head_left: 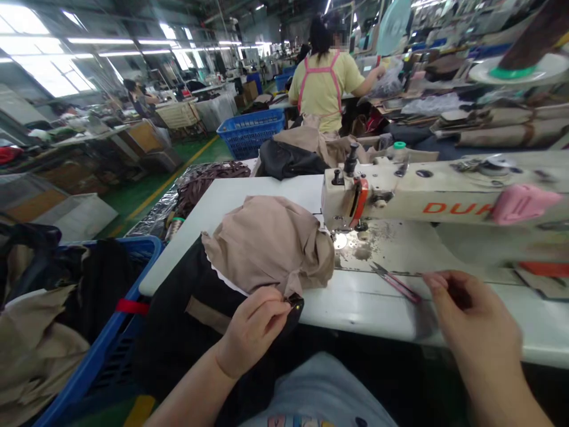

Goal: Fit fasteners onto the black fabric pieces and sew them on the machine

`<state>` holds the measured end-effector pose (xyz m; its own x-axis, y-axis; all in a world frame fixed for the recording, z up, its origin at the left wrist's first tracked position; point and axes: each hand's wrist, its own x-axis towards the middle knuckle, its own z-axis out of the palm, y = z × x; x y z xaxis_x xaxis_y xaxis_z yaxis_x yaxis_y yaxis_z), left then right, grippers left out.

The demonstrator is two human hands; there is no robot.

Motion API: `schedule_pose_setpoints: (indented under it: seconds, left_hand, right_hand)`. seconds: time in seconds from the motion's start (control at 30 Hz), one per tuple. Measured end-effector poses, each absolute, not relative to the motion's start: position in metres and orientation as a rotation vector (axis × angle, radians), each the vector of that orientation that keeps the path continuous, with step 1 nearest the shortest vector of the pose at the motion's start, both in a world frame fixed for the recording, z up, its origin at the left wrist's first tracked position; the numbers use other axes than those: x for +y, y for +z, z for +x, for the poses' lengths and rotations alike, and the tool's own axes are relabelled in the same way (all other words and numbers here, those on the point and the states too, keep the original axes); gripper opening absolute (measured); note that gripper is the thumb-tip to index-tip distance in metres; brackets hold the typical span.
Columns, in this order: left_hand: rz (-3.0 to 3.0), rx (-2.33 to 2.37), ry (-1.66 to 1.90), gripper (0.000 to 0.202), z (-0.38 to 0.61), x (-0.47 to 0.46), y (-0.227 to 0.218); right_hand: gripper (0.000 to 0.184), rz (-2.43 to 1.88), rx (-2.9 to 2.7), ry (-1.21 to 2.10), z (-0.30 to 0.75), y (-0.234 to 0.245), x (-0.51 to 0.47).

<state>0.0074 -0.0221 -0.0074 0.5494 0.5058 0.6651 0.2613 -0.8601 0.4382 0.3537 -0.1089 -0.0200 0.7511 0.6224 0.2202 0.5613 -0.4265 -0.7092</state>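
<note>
My left hand (255,325) pinches the edge of a sewn black and beige fabric piece (267,237), near a small dark corner with a shiny spot. The beige part lies bunched on the white sewing table, and the black part (178,302) hangs over the front edge towards my lap. My right hand (478,323) is curled, thumb and fingertips together, above the table's front edge; whatever is between them is too small to make out. Just left of it lie thread snips (395,283) with pinkish handles. The sewing machine (400,190) stands behind, its lamp lighting the needle area.
To the left stands a blue basket (153,249) of black and beige fabric pieces. Dark strips (208,181) lie beyond the table's left edge. Another blue basket (251,130) and a person in a yellow shirt (322,89) are ahead. A pink object (524,203) sits on the machine.
</note>
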Motion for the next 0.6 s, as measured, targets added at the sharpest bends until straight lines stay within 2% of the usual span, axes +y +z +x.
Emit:
schedule_pose_setpoints:
  seconds: [0.1,0.23,0.6]
  left_hand:
    - [2.508,0.619,1.183,0.018,0.007,-0.021,-0.009]
    - [2.553,0.639,1.139,0.016,0.005,-0.022,-0.014]
    - [2.692,0.558,1.179,0.013,0.01,-0.022,-0.005]
  right_hand:
    - [0.03,-1.829,-1.06,0.223,0.304,-0.011,-0.11]
    - [0.015,-1.519,-1.299,0.453,0.245,-0.008,-0.108]
    - [0.014,-1.315,-1.454,0.461,0.196,0.003,-0.1]
